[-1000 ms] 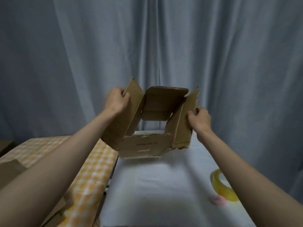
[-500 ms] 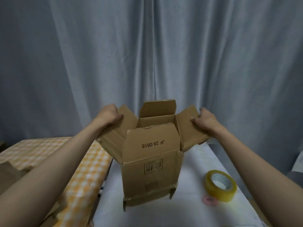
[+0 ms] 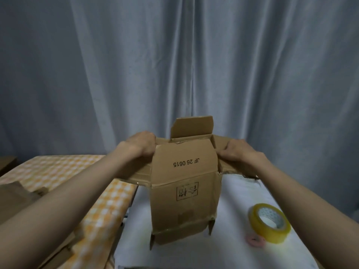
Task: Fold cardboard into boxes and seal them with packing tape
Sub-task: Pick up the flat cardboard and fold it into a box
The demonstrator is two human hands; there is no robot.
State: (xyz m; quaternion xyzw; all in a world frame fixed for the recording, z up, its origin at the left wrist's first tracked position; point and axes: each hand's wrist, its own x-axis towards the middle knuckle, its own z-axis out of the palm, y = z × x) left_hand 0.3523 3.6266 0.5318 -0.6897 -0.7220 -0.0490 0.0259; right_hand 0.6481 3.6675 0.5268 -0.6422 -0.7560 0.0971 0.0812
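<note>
So the brown printed cardboard box (image 3: 184,191) stands squared up on the white table (image 3: 223,255), my left hand (image 3: 140,146) and right hand (image 3: 240,154) gripping its side flaps, all four top flaps unfolded, and the yellow roll of packing tape (image 3: 269,223) untouched near right.

Two bare forearms, no sleeves in view, hands (image 3: 139,146) (image 3: 240,154) without rings or gloves

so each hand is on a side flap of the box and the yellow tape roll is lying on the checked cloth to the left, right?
Not quite. The head view shows the tape roll lying on the white surface, right of the box, not on the checked cloth. The left hand and right hand do each hold a side flap.
</note>
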